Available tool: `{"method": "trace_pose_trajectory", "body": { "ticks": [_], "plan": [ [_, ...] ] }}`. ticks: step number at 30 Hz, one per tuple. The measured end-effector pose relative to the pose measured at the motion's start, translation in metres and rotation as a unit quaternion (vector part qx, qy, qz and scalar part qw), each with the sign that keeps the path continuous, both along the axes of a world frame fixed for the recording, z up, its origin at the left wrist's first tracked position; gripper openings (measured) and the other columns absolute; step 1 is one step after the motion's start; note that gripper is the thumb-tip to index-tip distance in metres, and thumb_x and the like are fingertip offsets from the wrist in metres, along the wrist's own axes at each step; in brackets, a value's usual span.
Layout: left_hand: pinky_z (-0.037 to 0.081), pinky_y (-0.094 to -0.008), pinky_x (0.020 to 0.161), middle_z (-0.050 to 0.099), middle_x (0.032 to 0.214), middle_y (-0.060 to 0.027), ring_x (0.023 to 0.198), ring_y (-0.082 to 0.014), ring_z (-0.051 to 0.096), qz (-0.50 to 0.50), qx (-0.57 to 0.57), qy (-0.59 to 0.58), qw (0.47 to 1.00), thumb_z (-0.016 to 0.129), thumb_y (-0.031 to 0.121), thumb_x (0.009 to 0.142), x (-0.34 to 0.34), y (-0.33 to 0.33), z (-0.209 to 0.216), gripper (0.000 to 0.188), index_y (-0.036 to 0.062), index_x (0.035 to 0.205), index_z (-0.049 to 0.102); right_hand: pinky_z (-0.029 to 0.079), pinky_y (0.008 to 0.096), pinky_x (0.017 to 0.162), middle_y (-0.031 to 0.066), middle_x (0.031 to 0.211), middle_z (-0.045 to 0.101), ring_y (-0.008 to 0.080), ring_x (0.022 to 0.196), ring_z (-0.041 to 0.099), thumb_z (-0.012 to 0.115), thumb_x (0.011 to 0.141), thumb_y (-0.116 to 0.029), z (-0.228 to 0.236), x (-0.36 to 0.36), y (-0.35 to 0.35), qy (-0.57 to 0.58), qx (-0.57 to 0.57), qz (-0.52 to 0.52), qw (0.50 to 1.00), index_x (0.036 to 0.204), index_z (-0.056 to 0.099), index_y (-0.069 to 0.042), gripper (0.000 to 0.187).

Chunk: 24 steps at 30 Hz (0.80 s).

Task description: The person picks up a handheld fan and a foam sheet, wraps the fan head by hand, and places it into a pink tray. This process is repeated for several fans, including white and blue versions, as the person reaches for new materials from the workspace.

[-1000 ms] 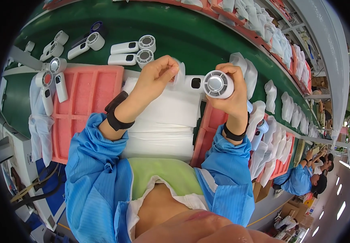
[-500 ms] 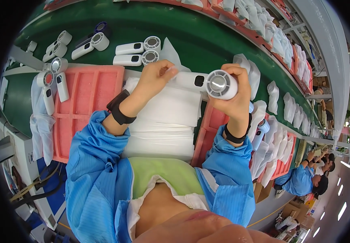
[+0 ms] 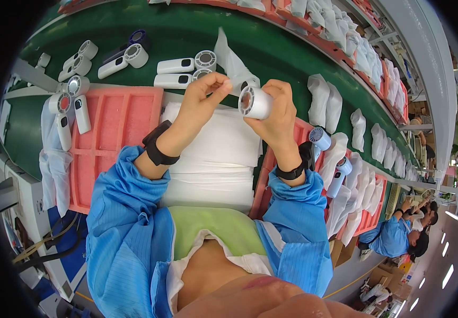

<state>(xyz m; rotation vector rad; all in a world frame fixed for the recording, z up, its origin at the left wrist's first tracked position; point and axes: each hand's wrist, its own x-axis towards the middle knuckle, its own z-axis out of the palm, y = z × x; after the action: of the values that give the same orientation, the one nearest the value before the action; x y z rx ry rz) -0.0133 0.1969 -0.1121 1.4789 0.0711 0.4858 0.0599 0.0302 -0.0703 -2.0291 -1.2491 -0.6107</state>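
Observation:
My right hand (image 3: 278, 111) grips a white handheld fan (image 3: 257, 102) by its round head, whose grille faces left. The fan's handle points away from me, at the mouth of a thin white bag (image 3: 233, 61); how much of it is inside is hard to see. With thumb and forefinger pinched together, my left hand (image 3: 203, 99) holds the near edge of that bag. Below both hands lies a stack of flat white bags (image 3: 208, 153). Just beyond my left hand are two more white fans (image 3: 173, 80), lying on the green bench.
Pink divided trays (image 3: 125, 119) flank the stack on both sides. More fans (image 3: 117, 63) lie at the far left. Bagged fans (image 3: 324, 100) stand on the green belt (image 3: 282, 61) to the right. Light blue fans (image 3: 339, 177) and bags rest by the right tray. Co-workers (image 3: 393, 236) sit farther right.
My right hand has moved left and turned the fan, so its handle now points away from me. The bag has swung upward beyond my hands. My left hand stays nearly in place.

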Motion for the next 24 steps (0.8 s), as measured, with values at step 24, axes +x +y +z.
{"method": "trace_pose_trajectory", "body": {
  "ticks": [24],
  "plan": [
    [0.052, -0.0333, 0.068, 0.055, 0.118, -0.0131, 0.086, -0.0261, 0.062, 0.035, 0.282, -0.074, 0.956, 0.075, -0.002, 0.067, -0.036, -0.029, 0.055, 0.047, 0.0071, 0.113, 0.066, 0.049, 0.034, 0.08, 0.012, 0.112, 0.051, 0.0251, 0.1, 0.058, 0.08, 0.068, -0.01, 0.005, -0.032, 0.004, 0.337, 0.178, -0.005, 0.925, 0.12, 0.046, 0.0, 0.063]
  ]
}}
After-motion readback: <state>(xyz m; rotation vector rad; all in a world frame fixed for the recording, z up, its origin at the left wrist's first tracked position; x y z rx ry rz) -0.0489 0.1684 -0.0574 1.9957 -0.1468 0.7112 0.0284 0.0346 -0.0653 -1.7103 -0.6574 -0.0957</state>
